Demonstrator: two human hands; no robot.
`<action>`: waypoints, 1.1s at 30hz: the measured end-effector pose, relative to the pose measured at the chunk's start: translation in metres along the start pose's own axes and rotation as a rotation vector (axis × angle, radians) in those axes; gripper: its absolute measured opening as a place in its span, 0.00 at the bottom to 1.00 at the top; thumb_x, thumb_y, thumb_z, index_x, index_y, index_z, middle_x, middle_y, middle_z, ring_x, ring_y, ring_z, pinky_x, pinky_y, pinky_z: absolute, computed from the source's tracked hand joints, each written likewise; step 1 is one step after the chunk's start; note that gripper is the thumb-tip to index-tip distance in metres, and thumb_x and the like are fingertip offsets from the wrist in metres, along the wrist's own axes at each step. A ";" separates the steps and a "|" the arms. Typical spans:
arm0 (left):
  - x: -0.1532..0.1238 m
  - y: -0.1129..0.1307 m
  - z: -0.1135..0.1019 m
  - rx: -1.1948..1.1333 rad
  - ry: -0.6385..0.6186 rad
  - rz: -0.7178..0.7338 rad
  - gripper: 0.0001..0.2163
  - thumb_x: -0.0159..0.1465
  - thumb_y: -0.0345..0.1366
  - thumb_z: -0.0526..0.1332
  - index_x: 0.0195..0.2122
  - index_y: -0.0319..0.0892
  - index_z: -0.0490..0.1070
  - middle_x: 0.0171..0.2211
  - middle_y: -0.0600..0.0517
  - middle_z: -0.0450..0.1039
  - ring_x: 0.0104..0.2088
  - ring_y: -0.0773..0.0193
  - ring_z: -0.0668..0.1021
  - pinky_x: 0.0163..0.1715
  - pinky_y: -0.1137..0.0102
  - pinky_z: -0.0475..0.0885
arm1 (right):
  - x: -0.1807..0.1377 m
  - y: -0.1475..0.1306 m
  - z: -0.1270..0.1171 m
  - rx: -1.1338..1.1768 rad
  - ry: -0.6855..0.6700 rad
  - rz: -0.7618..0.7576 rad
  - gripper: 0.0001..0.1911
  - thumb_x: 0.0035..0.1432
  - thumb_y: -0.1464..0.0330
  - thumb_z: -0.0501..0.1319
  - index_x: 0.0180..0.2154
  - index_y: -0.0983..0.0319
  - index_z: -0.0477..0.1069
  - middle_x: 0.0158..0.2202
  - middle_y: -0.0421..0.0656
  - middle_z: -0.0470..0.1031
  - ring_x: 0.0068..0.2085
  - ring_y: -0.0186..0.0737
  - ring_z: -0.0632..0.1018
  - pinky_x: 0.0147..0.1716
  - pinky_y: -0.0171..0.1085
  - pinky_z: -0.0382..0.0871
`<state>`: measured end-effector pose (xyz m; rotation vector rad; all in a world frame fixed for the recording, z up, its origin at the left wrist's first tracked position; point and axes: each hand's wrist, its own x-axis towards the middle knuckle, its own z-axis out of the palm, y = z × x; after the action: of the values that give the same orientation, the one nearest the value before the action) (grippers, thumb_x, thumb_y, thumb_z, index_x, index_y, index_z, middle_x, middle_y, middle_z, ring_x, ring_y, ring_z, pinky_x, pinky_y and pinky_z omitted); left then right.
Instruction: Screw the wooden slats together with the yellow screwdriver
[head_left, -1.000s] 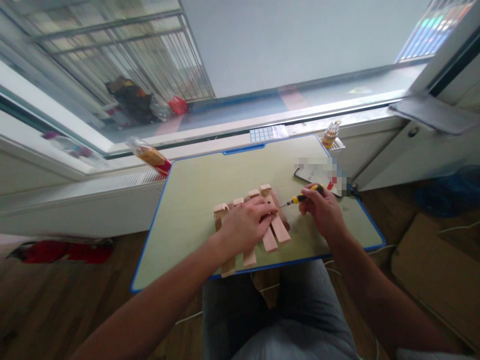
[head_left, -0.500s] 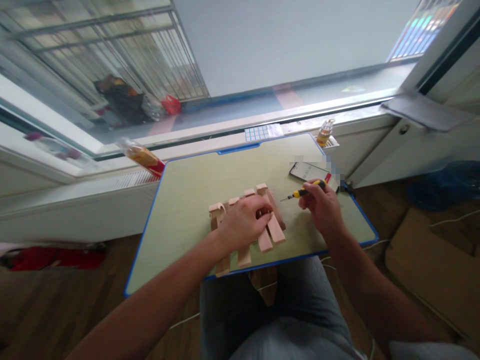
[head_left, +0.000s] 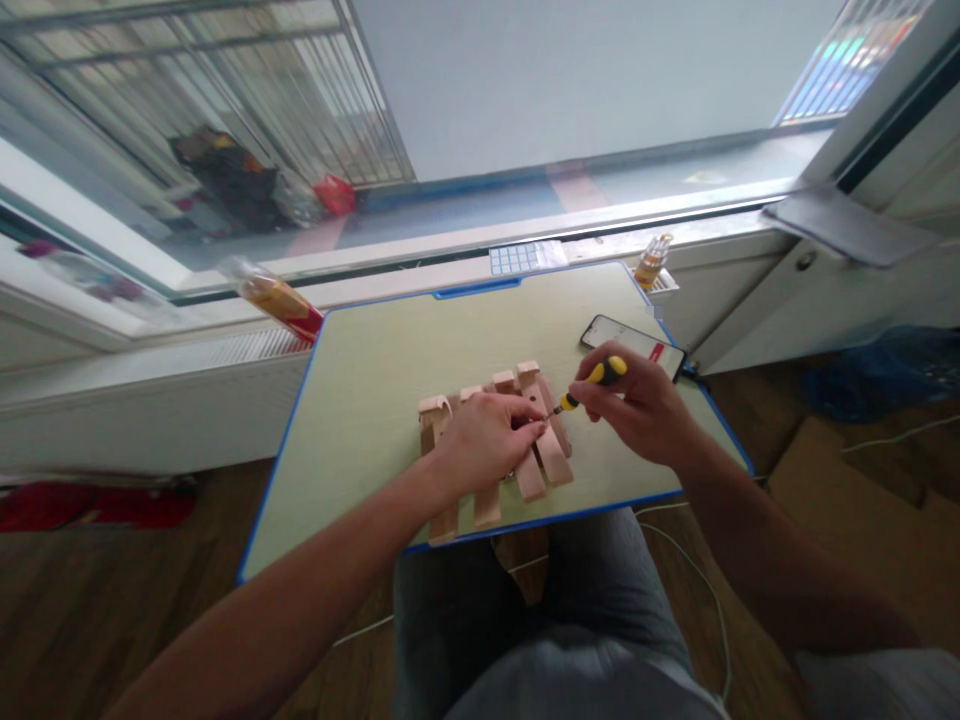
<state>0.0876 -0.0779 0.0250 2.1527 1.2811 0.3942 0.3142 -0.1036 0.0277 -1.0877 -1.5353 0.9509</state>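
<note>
A small wooden slat assembly [head_left: 529,475] of several pale strips lies near the front edge of a green, blue-rimmed table [head_left: 375,380]. My left hand [head_left: 484,440] rests on top of the slats with fingers curled, pressing them down. My right hand [head_left: 637,410] grips a yellow-and-black screwdriver [head_left: 592,380], whose tip points down-left at the slats right beside my left fingertips. Whether my left fingers pinch anything small is hidden.
A phone [head_left: 634,340] lies on the table behind my right hand. A small amber bottle [head_left: 649,262] stands at the far right corner, a red and orange packet [head_left: 274,298] at the far left. A window sill runs behind. My lap is under the front edge.
My right hand swung the screwdriver from pointing away over the table to its tip down on the slats near my left fingers. My left hand stayed on the slats.
</note>
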 end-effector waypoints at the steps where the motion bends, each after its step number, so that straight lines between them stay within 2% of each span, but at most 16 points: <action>1: 0.000 -0.001 0.000 0.004 -0.009 -0.002 0.10 0.68 0.41 0.65 0.43 0.52 0.87 0.35 0.54 0.86 0.34 0.61 0.83 0.35 0.66 0.70 | 0.001 -0.002 0.000 -0.052 -0.026 -0.007 0.10 0.65 0.60 0.69 0.39 0.58 0.73 0.27 0.35 0.74 0.26 0.32 0.72 0.26 0.35 0.64; 5: -0.001 -0.005 0.001 0.014 -0.010 -0.013 0.11 0.68 0.43 0.64 0.44 0.53 0.87 0.37 0.54 0.87 0.35 0.60 0.83 0.33 0.67 0.69 | 0.007 -0.005 0.001 -0.207 -0.093 -0.029 0.10 0.67 0.59 0.67 0.40 0.58 0.72 0.29 0.36 0.75 0.27 0.33 0.73 0.26 0.35 0.63; 9: -0.002 -0.006 -0.002 0.005 -0.023 0.004 0.12 0.69 0.43 0.63 0.43 0.49 0.87 0.34 0.52 0.86 0.32 0.61 0.81 0.30 0.68 0.67 | 0.013 -0.011 0.003 -0.316 -0.148 -0.068 0.08 0.67 0.60 0.66 0.40 0.57 0.71 0.31 0.37 0.76 0.29 0.34 0.74 0.29 0.36 0.65; 17: -0.005 -0.006 -0.006 -0.001 -0.006 0.017 0.11 0.67 0.41 0.64 0.35 0.46 0.87 0.26 0.53 0.82 0.25 0.65 0.76 0.25 0.69 0.60 | 0.023 -0.041 0.009 -0.570 -0.302 -0.102 0.08 0.65 0.60 0.66 0.39 0.57 0.74 0.24 0.36 0.74 0.26 0.35 0.74 0.29 0.36 0.60; 24: -0.006 -0.013 -0.008 -0.033 0.019 0.001 0.10 0.67 0.40 0.65 0.40 0.47 0.87 0.31 0.53 0.84 0.30 0.62 0.80 0.29 0.69 0.64 | 0.034 -0.045 0.019 -0.643 -0.325 -0.100 0.08 0.64 0.61 0.66 0.36 0.58 0.74 0.24 0.37 0.76 0.26 0.35 0.72 0.28 0.37 0.58; 29: -0.005 -0.015 -0.007 0.000 0.012 -0.006 0.08 0.66 0.39 0.65 0.35 0.46 0.86 0.24 0.54 0.80 0.25 0.64 0.75 0.26 0.68 0.60 | 0.037 -0.045 0.025 -0.670 -0.352 -0.117 0.10 0.64 0.60 0.66 0.34 0.57 0.71 0.26 0.38 0.76 0.27 0.35 0.73 0.28 0.37 0.57; 33: -0.004 -0.017 -0.006 -0.003 0.015 -0.015 0.08 0.65 0.39 0.65 0.33 0.46 0.85 0.22 0.55 0.77 0.24 0.65 0.74 0.25 0.68 0.58 | 0.039 -0.044 0.029 -0.680 -0.348 -0.127 0.11 0.64 0.61 0.65 0.32 0.57 0.68 0.23 0.37 0.73 0.25 0.34 0.70 0.27 0.37 0.55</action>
<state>0.0708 -0.0731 0.0189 2.1409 1.3029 0.4060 0.2740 -0.0810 0.0743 -1.3062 -2.2829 0.5478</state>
